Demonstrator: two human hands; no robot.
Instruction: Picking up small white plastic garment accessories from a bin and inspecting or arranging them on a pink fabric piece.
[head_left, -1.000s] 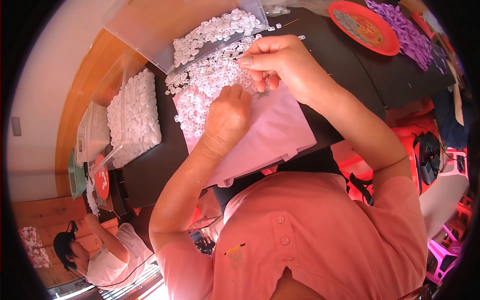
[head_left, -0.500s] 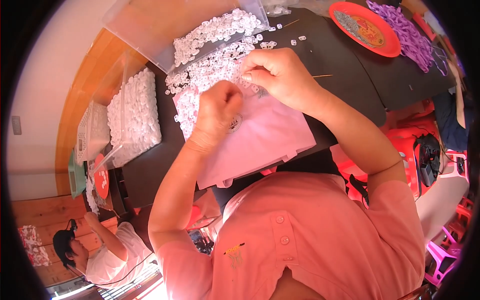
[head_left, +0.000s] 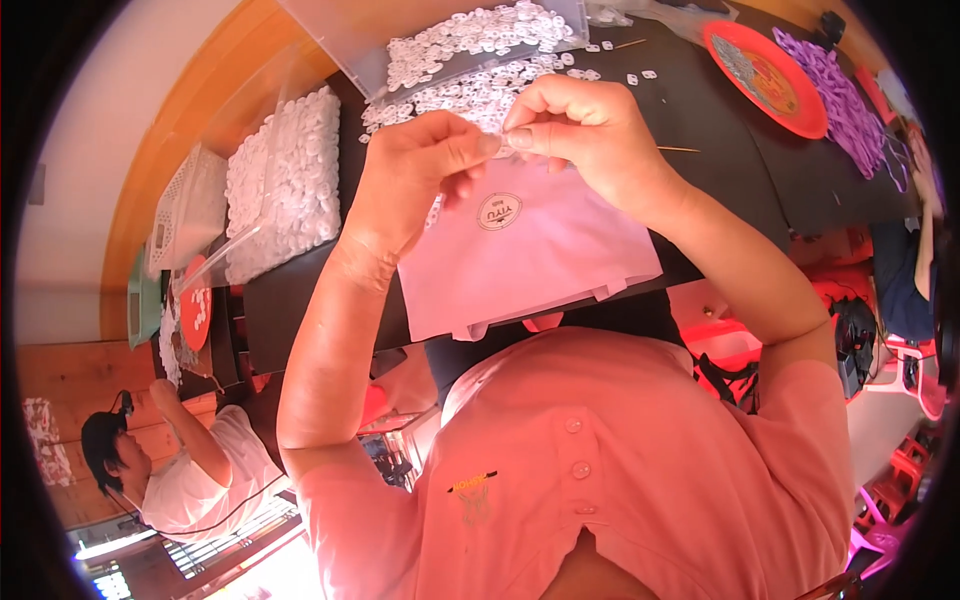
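My left hand [head_left: 420,175] and my right hand [head_left: 590,135] meet fingertip to fingertip above the far edge of a pink cloth bag [head_left: 540,245]. Both pinch with thumb and forefinger. Whatever lies between the tips is too small to make out. The bag is spread flat at the table's near edge, with a round dark print on it. Just beyond my hands lies a heap of small white plastic pieces with holes [head_left: 450,97]. It spills from a clear plastic bin [head_left: 345,55] tipped on its side, which holds more of them.
To the left, a clear box [head_left: 285,190] is packed with white pieces beside a white perforated basket [head_left: 190,215]. At the far right are a red plate [head_left: 815,115] with small metal bits and a purple strap pile [head_left: 850,120]. A thin stick [head_left: 680,149] lies right of my hand. Another person sits at lower left.
My left hand has turned and opened out from a curled fist into a pinch. Its fingertips now meet those of my right hand. The whole view has shifted slightly.
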